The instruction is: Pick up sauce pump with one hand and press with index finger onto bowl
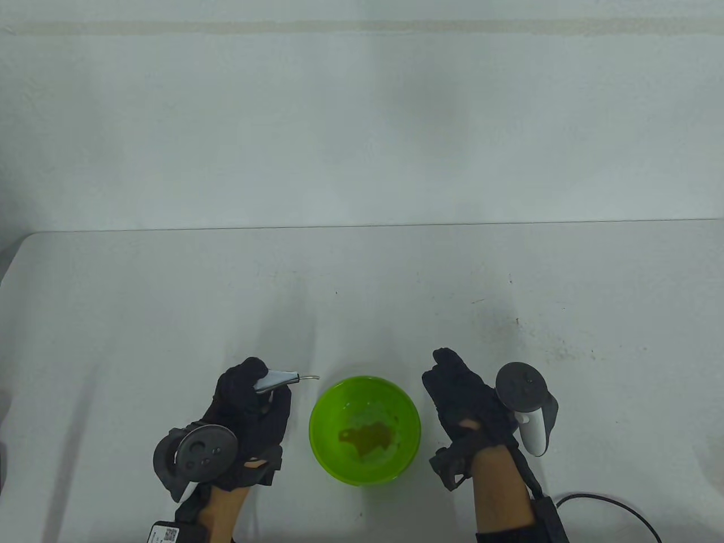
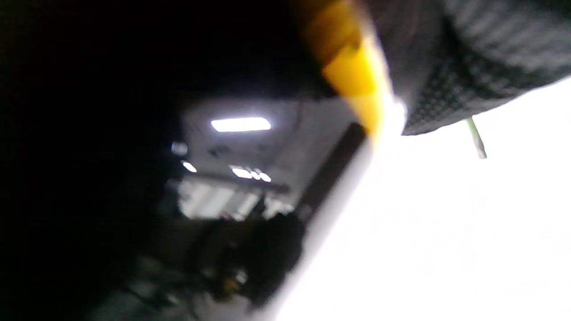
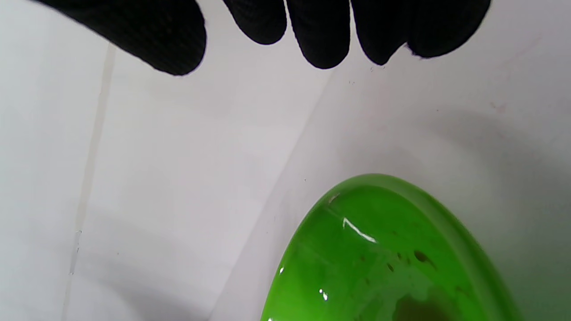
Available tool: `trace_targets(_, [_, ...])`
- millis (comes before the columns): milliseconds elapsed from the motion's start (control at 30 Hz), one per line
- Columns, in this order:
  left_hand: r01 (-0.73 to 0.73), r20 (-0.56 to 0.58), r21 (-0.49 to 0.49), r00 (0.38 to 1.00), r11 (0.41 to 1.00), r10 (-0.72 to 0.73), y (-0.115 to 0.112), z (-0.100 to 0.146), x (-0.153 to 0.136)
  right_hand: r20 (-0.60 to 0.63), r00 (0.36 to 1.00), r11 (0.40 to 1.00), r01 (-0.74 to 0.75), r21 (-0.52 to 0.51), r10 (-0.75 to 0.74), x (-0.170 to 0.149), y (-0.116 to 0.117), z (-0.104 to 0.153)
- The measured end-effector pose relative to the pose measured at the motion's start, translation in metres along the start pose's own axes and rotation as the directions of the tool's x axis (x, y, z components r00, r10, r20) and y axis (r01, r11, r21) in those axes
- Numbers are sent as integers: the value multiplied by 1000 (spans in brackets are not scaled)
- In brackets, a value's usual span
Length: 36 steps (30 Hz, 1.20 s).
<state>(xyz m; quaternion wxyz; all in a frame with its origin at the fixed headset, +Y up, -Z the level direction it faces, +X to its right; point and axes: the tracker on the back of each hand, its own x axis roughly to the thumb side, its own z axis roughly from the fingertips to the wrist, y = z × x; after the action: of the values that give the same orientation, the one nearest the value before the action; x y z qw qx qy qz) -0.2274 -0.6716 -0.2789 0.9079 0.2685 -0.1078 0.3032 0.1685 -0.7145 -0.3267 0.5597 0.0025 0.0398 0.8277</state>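
A green bowl point(image 1: 325, 435) sits on the white table near the front edge, with a brownish puddle of sauce point(image 1: 366, 438) in its bottom. My left hand point(image 1: 251, 404) grips the sauce pump just left of the bowl. Its grey pump head point(image 1: 277, 379) sticks out from under my fingers, and the thin nozzle point(image 1: 310, 376) points right toward the bowl's far-left rim. In the left wrist view the bottle's yellow body point(image 2: 357, 76) and the nozzle tip point(image 2: 476, 139) show, blurred. My right hand point(image 1: 461, 390) is empty, right of the bowl. In the right wrist view its fingers point(image 3: 319, 31) hang above the bowl's rim point(image 3: 450, 214).
A black cable point(image 1: 611, 506) lies at the table's front right corner. The table's far edge point(image 1: 362, 226) meets a pale wall.
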Motion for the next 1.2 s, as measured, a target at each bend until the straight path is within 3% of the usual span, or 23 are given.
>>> trace_targets(200, [-1, 17, 16, 1000, 1000, 1, -4, -41, -11, 0, 1000, 1000, 3, 1, -3, 0, 0, 0])
trace_targets(333, [-77, -58, 105, 995, 991, 84, -8, -75, -33, -13, 1000, 1000, -13, 12, 13, -2, 2, -1])
trace_targets(600, [-36, -127, 153, 990, 988, 55, -31, -129, -82, 10, 999, 999, -47, 6, 47, 4, 2, 1])
trace_targets(867, [-5, -160, 209, 986, 978, 39, -49, -154, -123, 3, 996, 996, -84, 4, 84, 3, 3, 0])
trace_targets(1000, [-25, -146, 253, 987, 967, 64, -55, -157, -131, 15, 995, 995, -99, -1, 99, 6, 3, 1])
trace_targets(1200, [-24, -130, 242, 990, 970, 57, -69, -154, -134, 39, 993, 994, -110, -1, 110, 11, 4, 4])
